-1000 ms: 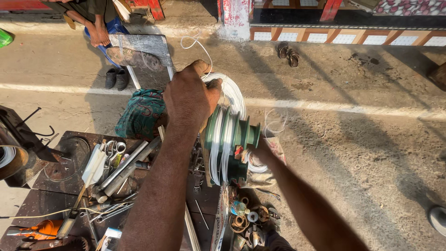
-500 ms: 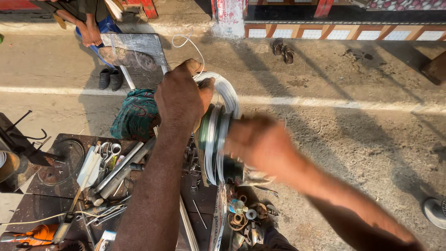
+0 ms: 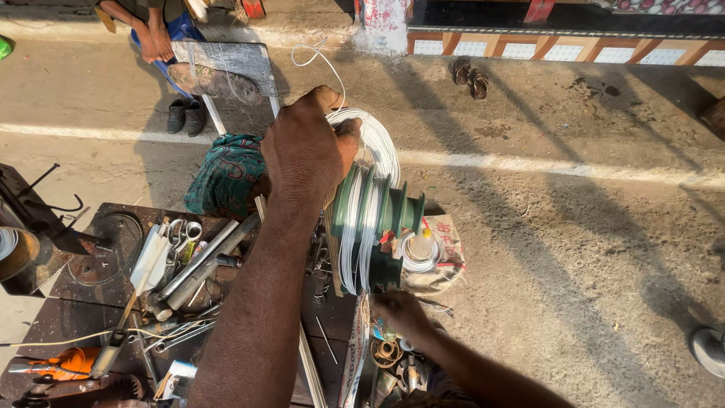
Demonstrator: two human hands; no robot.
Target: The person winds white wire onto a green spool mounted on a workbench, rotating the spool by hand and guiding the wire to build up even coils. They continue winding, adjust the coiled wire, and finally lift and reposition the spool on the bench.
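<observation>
Head view: left hand clasps wire-wound spool.

A green stepped former carries white wire in shining loops, gripped at the top by the left hand. On the left, a teal cloth shows a dark red and white pattern. Near left, an orange tool lies on the dark brown workbench among grey metal rods. Far off, brown sandals sit on pale grey-tan concrete, crossed by a whitish stripe. Black shoes stand far left.
</observation>
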